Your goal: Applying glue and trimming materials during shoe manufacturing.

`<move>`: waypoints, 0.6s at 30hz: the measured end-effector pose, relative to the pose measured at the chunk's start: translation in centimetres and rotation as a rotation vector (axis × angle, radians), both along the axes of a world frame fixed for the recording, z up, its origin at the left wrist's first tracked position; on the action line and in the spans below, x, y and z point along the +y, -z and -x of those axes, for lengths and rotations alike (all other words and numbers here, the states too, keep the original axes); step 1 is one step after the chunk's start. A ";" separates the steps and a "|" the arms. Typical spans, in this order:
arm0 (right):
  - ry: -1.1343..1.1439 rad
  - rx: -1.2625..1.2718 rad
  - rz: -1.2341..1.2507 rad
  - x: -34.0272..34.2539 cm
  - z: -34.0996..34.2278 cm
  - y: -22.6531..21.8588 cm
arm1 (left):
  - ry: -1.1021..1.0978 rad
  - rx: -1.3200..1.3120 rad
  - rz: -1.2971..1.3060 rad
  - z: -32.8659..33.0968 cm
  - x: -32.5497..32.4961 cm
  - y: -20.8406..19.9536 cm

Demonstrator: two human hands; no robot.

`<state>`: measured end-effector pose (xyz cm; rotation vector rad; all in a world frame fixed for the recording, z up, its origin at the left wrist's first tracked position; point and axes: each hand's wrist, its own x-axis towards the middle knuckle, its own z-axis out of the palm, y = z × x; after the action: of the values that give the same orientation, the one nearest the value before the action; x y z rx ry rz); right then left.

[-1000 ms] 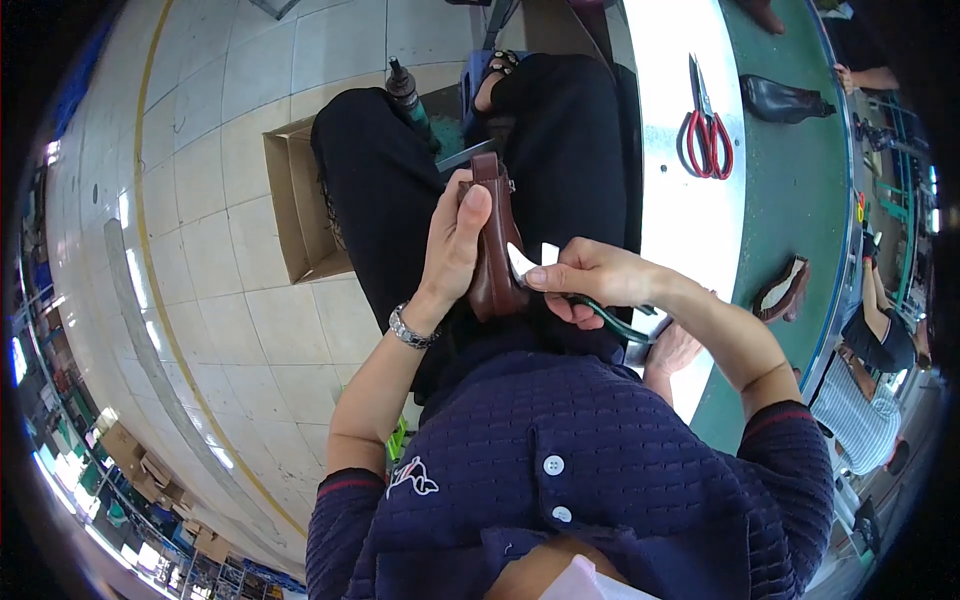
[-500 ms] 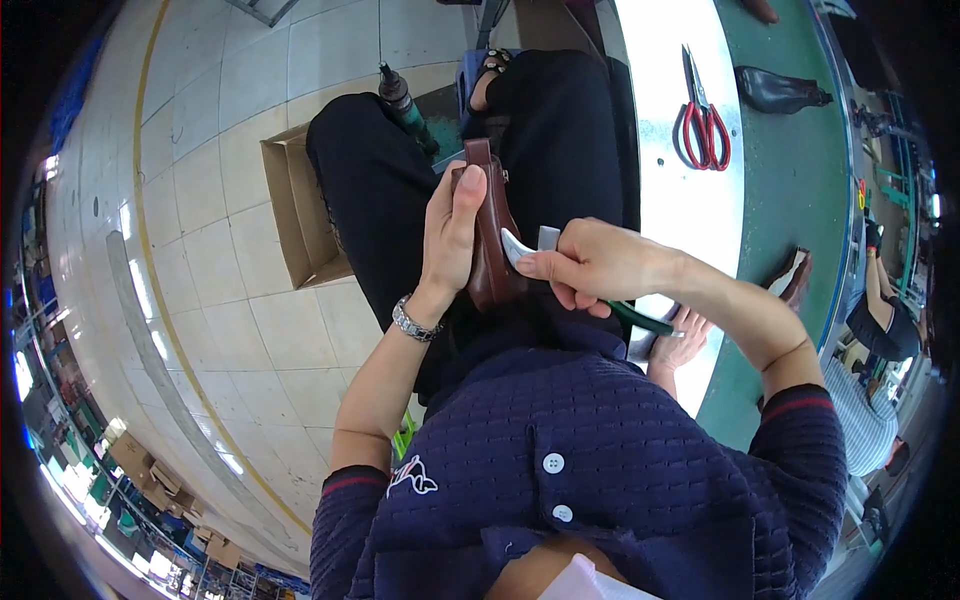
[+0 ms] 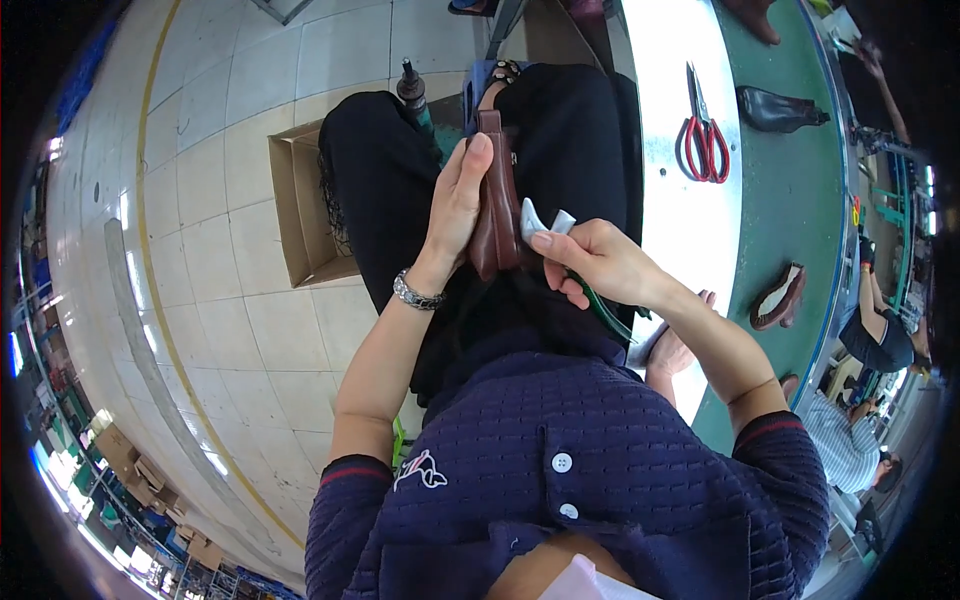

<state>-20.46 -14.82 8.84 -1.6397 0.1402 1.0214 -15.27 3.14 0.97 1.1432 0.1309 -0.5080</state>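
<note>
Between my knees I hold a brown leather boot (image 3: 497,225) with a tab at its far end; only part of it shows. Around its left side my left hand (image 3: 460,195) is closed, thumb up along the leather. Just right of the boot, my right hand (image 3: 600,262) grips lasting pincers (image 3: 533,219) with pale curved metal jaws and green handles. A small gap shows between the jaws and the boot. The handles run back under my right fingers and are partly hidden.
At the right, red-handled scissors (image 3: 706,145) lie on a white bench (image 3: 690,30). The green belt (image 3: 765,210) beyond carries a black boot (image 3: 782,109) and a brown shoe (image 3: 780,297). Another person's hand (image 3: 672,352) rests by the bench. A cardboard box (image 3: 296,215) stands left of my leg.
The pincers have come away from the boot's right side and now stand slightly apart from it. My left hand still holds the boot. The view has shifted a little.
</note>
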 end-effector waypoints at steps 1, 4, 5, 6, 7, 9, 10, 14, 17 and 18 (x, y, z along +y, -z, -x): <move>0.008 -0.021 0.048 -0.3 0.2 0.0 | -0.002 0.000 0.000 0.1 0.1 0.1; 0.100 -0.089 0.277 -2.4 0.9 0.7 | 0.012 0.001 0.018 0.1 0.5 0.4; 0.104 -0.184 0.422 -3.3 0.9 0.9 | 0.039 -0.008 -0.003 0.2 0.7 0.7; 0.109 -0.280 0.568 -4.3 0.9 1.3 | 0.067 -0.017 -0.023 0.2 0.9 0.9; 0.041 -0.467 0.751 -6.2 1.4 2.6 | 0.076 -0.024 -0.021 0.3 0.8 1.0; -0.067 -0.541 1.026 -9.8 2.2 5.0 | 0.076 0.040 0.083 0.8 0.9 1.0; -0.056 -0.540 1.029 -10.9 2.7 5.6 | 0.086 0.036 0.082 1.1 1.0 1.2; 0.024 -0.611 1.229 -13.6 4.6 6.4 | 0.144 -0.049 0.076 1.4 1.0 1.0; 0.049 -0.640 1.260 -14.0 5.1 6.4 | 0.161 -0.062 0.087 1.4 0.3 1.1; 0.049 -0.649 1.274 -13.8 5.3 6.4 | 0.150 -0.058 0.109 1.5 0.0 1.3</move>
<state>-25.80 -28.59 2.44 -3.0055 0.4448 0.2216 -16.74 3.18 -0.33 1.0651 -0.0329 -0.6071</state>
